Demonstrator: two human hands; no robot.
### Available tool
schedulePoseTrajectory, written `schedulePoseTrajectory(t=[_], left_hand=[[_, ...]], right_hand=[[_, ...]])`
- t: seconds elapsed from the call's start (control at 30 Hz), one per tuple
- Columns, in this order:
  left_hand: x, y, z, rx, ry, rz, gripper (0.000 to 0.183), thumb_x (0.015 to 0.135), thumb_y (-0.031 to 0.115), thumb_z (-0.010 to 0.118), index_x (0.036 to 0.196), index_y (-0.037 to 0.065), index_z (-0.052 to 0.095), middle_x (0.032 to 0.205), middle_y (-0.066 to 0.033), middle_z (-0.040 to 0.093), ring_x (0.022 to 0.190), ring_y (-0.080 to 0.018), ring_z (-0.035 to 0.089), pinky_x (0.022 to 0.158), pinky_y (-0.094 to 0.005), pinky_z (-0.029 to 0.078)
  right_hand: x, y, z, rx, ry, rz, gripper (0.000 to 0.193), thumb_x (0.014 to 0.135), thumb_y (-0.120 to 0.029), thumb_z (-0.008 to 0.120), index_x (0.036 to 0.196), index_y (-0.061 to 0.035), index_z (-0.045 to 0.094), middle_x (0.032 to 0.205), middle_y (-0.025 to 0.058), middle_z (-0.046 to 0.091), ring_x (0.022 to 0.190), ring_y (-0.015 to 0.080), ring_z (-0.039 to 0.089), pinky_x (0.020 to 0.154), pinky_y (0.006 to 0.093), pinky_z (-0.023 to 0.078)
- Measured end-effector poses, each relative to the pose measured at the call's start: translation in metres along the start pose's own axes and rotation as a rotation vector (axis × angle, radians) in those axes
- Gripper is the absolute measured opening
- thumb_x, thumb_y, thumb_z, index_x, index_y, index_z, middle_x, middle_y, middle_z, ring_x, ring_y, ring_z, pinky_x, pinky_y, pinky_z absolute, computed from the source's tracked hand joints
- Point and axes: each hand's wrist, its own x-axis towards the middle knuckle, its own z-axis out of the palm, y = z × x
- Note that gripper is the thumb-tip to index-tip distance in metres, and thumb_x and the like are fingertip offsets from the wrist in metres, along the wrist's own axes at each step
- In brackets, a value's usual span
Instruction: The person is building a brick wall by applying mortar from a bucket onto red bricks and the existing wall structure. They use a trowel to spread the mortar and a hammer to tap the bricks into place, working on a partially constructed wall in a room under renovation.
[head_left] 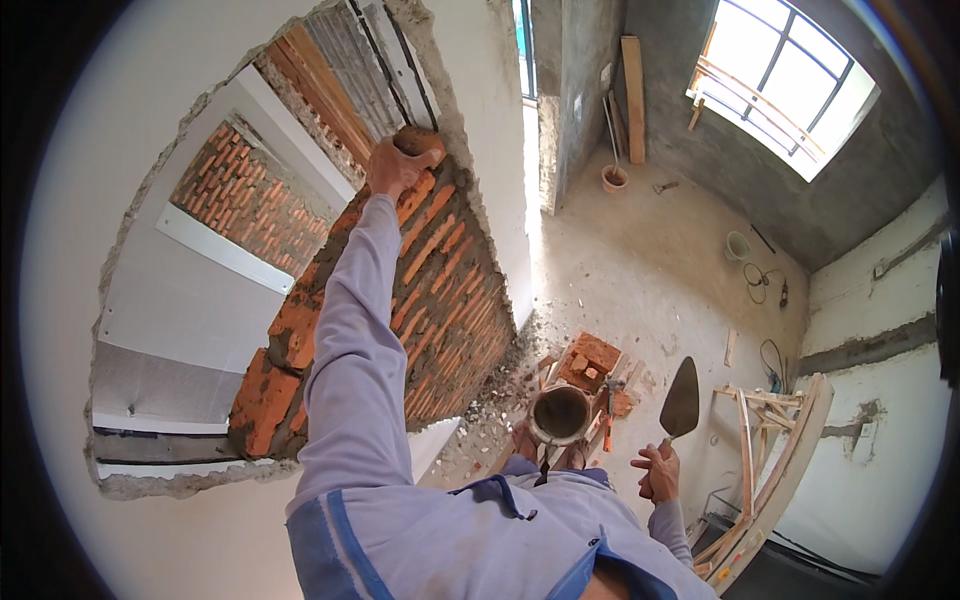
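Observation:
My left arm stretches up across the brick wall (445,300), whose orange bricks have grey mortar between them. At the far end of its top course, my left hand (393,168) is closed on a brick (420,143) beside the broken plaster edge. Whether the brick rests fully on the wall is hidden by my fingers. Low on the right, my right hand (658,472) is closed round the handle of a trowel (681,398), its pointed blade turned away from me. A bucket (560,414) with a dark inside stands in front of my feet.
Bricks (592,355) and a hammer-like tool with an orange handle (607,430) lie by the bucket. Rubble (490,400) lines the wall's foot. A curved wooden frame (790,465) stands at the right. Farther off are a small bucket (614,179), a pail (738,246) and planks (633,100).

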Motion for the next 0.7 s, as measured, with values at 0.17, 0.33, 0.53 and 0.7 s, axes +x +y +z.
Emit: schedulePoseTrajectory(t=[0.17, 0.33, 0.53, 0.7], left_hand=[[0.001, -0.01, 0.021, 0.25, 0.203, 0.106, 0.118, 0.059, 0.067, 0.079, 0.139, -0.011, 0.04, 0.138, -0.0302, 0.046, 0.128, -0.0394, 0.047, 0.108, -0.0445, 0.04], [0.0, -0.029, 0.014, 0.237, 0.184, 0.154, 0.118, 0.059, 0.068, 0.079, 0.14, -0.008, 0.04, 0.14, -0.0275, 0.046, 0.13, -0.0378, 0.046, 0.109, -0.0443, 0.04], [-0.007, -0.012, -0.001, 0.115, -0.01, 0.004, 0.116, 0.056, 0.067, 0.081, 0.139, -0.005, 0.044, 0.139, -0.0239, 0.049, 0.129, -0.0366, 0.048, 0.108, -0.0448, 0.04], [-0.01, -0.016, -0.001, 0.194, 0.065, 0.044, 0.114, 0.054, 0.068, 0.081, 0.136, -0.004, 0.048, 0.134, -0.0222, 0.055, 0.127, -0.0343, 0.051, 0.108, -0.0466, 0.039]], right_hand=[[-0.003, -0.051, 0.044, -0.179, -0.128, -0.078, 0.033, 0.091, -0.025, 0.061, 0.103, 0.0012, 0.046, 0.094, 0.0165, 0.063, 0.052, 0.022, 0.065, 0.037, 0.0283, 0.048], [-0.006, -0.142, 0.09, -0.493, -0.155, -0.769, 0.026, 0.082, -0.017, 0.064, 0.095, 0.0, 0.049, 0.066, 0.0052, 0.053, 0.046, 0.0134, 0.054, 0.041, 0.03, 0.045], [-0.046, -0.259, 0.157, -0.563, -0.312, -0.989, 0.036, 0.081, -0.015, 0.063, 0.109, 0.0017, 0.049, 0.076, 0.0204, 0.053, 0.066, 0.0389, 0.052, 0.064, 0.0443, 0.043], [-0.053, -0.351, 0.239, -0.696, -0.324, -1.392, 0.034, 0.086, -0.007, 0.056, 0.117, 0.0006, 0.043, 0.08, 0.0188, 0.051, 0.074, 0.0411, 0.054, 0.068, 0.0457, 0.044]])
